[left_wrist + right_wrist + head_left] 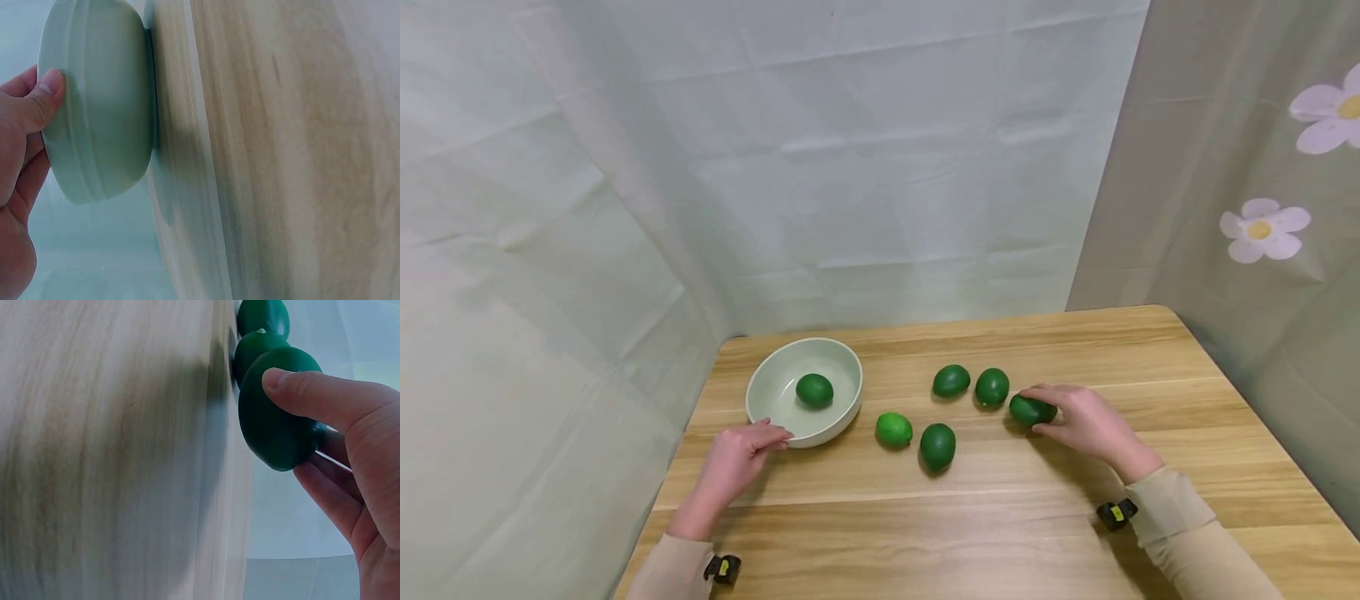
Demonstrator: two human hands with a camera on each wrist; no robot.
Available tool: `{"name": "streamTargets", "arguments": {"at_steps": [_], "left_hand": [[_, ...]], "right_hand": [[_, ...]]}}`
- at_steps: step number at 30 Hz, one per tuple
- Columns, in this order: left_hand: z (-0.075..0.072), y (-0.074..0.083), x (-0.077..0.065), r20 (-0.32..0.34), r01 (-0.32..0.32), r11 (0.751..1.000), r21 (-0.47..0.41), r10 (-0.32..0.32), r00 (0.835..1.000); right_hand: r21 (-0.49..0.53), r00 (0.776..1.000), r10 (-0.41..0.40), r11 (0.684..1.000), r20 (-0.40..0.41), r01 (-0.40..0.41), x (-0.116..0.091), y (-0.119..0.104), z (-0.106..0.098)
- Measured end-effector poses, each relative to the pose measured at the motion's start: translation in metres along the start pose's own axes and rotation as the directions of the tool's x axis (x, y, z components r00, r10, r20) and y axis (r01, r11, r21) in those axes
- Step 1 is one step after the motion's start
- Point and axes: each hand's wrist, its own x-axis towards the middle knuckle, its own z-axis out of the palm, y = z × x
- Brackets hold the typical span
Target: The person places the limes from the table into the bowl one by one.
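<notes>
My right hand [1086, 419] pinches a dark green avocado [281, 419] between thumb and fingers at the right of the group. In the right wrist view the thumb lies across its near side, and the fruit looks raised off the table. My left hand [737, 462] grips the near-left rim of a pale green bowl [831, 427], thumb on the outer wall [100, 106]. One avocado [815, 391] lies in the bowl. Right of the bowl are a bright green lime [894, 430] and an avocado [937, 447]. Two more avocados [951, 381] lie behind them, left of the right hand.
The wooden table [985, 533] bears everything and ends in a rounded far-right corner. Pale cloth [887, 167] hangs behind and on the left, and a curtain with flowers [1262, 229] on the right. Each wrist wears a small black device [1116, 514].
</notes>
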Motion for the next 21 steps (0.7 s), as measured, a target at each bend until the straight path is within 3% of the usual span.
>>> {"name": "streamTargets", "arguments": {"at_steps": [21], "left_hand": [[-0.001,0.001,0.002,0.001,-0.001,1.0,0.012,0.001,1.0]], "right_hand": [[0.023,1.0,0.004,1.0,-0.017,-0.003,0.002,-0.003,-0.012]]}}
